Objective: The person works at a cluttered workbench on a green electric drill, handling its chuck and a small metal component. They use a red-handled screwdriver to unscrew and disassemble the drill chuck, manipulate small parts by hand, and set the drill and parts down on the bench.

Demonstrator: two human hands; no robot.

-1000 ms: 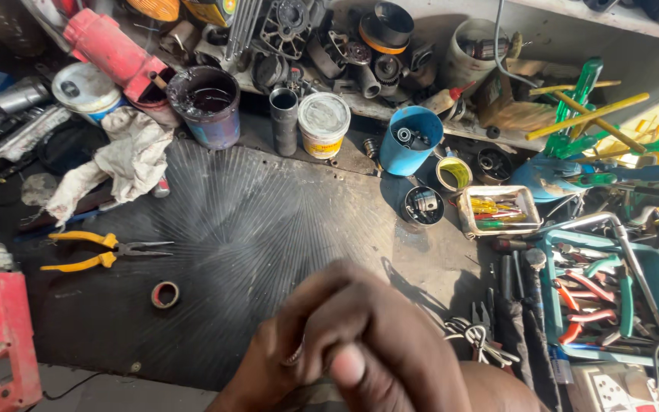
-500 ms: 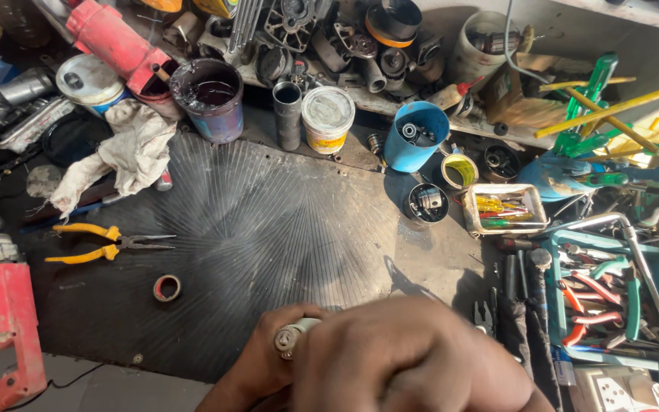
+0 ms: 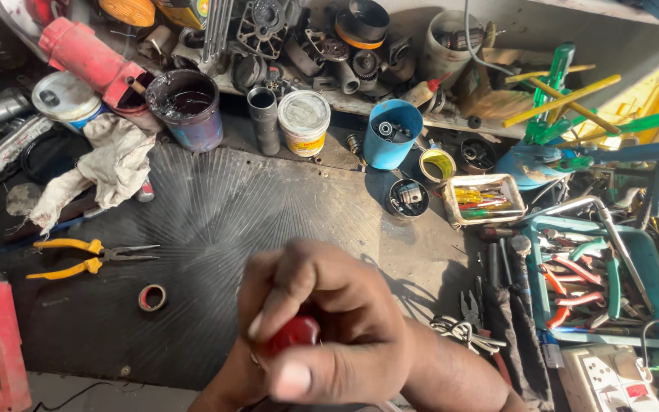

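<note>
Bottom centre of the frame, my right hand (image 3: 329, 313) is curled tight, fingers and thumb clamped on a small glossy red rounded piece (image 3: 296, 333) that peeks out between them. Only a sliver of my left hand (image 3: 224, 387) shows beneath at the lower edge, and I can't tell whether it grips or just supports. I'd judge this a close-in gripping or twisting step, held above the black ribbed rubber mat (image 3: 215, 221). Any next move calls for a steady hold, because the red piece is nearly buried in the fist.

Moving outward, a small roll of tape (image 3: 152, 297) lies left of centre on the mat, and yellow-handled pliers (image 3: 78, 257) lie further left.

Now the containers. Top centre stands a white round tub with a yellow label band (image 3: 304, 126), with a blue plastic cup of metal bits (image 3: 392, 136) to its right. A dark paint-stained pot (image 3: 190, 107) sits towards the upper left. At right of centre is a clear rectangular tray of screwdrivers (image 3: 486, 200), and a white power strip (image 3: 612, 379) fills the lower right corner.
</note>
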